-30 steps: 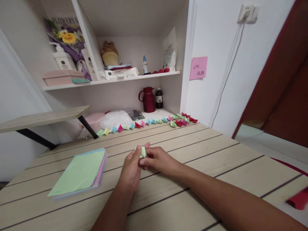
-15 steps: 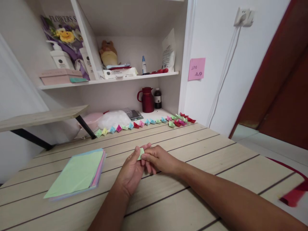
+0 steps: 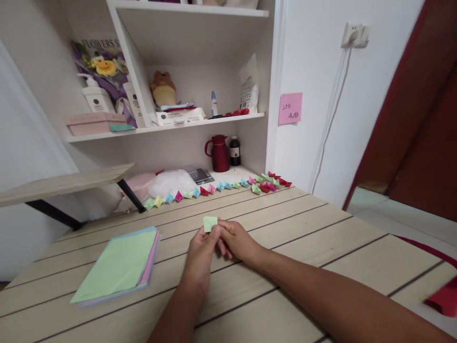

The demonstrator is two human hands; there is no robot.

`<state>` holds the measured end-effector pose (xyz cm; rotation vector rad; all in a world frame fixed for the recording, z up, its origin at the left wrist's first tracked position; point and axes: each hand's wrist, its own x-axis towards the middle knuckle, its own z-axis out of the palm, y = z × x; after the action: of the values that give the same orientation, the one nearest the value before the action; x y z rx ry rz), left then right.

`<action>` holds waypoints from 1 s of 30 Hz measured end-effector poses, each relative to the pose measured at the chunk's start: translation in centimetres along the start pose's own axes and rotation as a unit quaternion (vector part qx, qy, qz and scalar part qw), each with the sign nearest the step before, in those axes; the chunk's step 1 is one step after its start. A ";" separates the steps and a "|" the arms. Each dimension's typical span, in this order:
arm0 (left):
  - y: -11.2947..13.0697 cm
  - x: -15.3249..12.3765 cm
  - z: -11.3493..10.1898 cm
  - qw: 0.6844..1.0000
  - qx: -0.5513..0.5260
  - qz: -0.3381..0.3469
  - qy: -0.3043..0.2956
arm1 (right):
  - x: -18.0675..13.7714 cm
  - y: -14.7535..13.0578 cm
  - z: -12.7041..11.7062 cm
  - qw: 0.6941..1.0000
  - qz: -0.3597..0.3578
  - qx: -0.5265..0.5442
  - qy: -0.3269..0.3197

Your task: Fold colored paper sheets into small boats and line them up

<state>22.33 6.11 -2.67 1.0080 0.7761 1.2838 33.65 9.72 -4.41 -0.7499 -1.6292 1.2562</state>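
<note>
A small folded piece of light green paper (image 3: 210,223) is pinched between both hands above the middle of the table. My left hand (image 3: 203,250) grips its lower edge, with the thumb in front. My right hand (image 3: 233,239) holds its lower right corner, fingers curled and close against the left thumb. Creases show on the paper's face. To the left lies a stack of coloured paper sheets (image 3: 116,264), a green one on top. Along the table's back edge runs a row of small folded paper boats (image 3: 204,191) in several colours, with a cluster of them (image 3: 269,183) at its right end.
A small wooden riser (image 3: 67,183) on black legs stands at the left. Behind the table, white shelves (image 3: 171,125) hold bottles, boxes and a plush toy. A red jug (image 3: 220,155) and a dark bottle (image 3: 234,151) stand on the lowest level. A pink note (image 3: 290,108) is on the wall.
The folded green paper now shows more of its face above the fingers. My left hand has turned, its thumb moving to the paper's lower edge. The camera view has shifted slightly upward.
</note>
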 end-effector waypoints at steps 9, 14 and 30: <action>-0.1 0.4 -0.9 0.992 0.031 0.036 0.113 | 0.1 -1.0 -2.3 0.999 0.013 0.015 -0.035; -0.1 0.2 -1.1 0.984 0.075 0.071 0.147 | -0.1 -1.4 -2.1 0.992 0.060 0.082 -0.071; 1.2 0.4 -1.5 0.882 0.386 0.197 0.184 | 0.2 -1.7 -3.3 0.973 -0.075 -0.188 0.108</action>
<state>20.57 6.80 -2.13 1.6414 1.5077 1.5738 36.73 10.73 -2.48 -0.9391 -1.7253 0.7371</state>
